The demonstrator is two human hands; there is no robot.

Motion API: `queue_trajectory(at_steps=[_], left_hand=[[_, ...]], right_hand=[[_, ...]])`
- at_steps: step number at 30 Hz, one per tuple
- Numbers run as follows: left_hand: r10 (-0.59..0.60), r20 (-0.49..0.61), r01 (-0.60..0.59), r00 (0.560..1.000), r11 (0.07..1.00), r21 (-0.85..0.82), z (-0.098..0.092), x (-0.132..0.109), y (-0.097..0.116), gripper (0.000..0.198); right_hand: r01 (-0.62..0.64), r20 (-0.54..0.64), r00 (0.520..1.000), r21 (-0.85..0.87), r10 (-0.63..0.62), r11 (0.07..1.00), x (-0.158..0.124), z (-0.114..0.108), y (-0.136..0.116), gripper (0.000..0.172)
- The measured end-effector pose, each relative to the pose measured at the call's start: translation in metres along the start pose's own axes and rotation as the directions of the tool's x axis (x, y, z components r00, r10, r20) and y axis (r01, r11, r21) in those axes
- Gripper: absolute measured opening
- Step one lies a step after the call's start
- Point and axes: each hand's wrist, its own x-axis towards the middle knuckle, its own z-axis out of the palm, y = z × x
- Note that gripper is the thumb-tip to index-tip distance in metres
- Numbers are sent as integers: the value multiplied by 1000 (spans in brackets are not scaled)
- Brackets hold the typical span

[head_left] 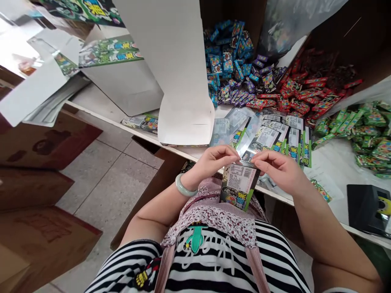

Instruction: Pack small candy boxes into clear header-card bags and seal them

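grey tiled floor (134,185) | long white tabletop (100,104) | bright glare (11,44), upper left

Printed pkt (237,188): blk/grn w/ pale barcode label, held slightly tilted in front of apron (214,221).

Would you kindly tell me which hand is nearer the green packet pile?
Right. The right hand is left of the green packet pile; the left hand is farther left.
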Motion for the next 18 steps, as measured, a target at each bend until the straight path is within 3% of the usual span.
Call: queue_trajectory(at_steps=[4,8,12,18], left_hand=[[48,76,-49,996,999,17,-7,-10,-7,23],[38,61,-40,997,999,28,-6,-14,-15,20],[-1,13,1,1000,999,40,-3,-11,-15,25],[40,28,-44,999,987,157,-4,-5,-18,12]], right_hand=[[174,-32,983,-180,-182,968,-19,6,2,8],[282,-101,937,-344,-334,895,-28,18,9,9],[262,-176,928,-313,-327,913,-25,24,16,8],[265,-200,933,-179,-299,948,-23,28,25,6]])
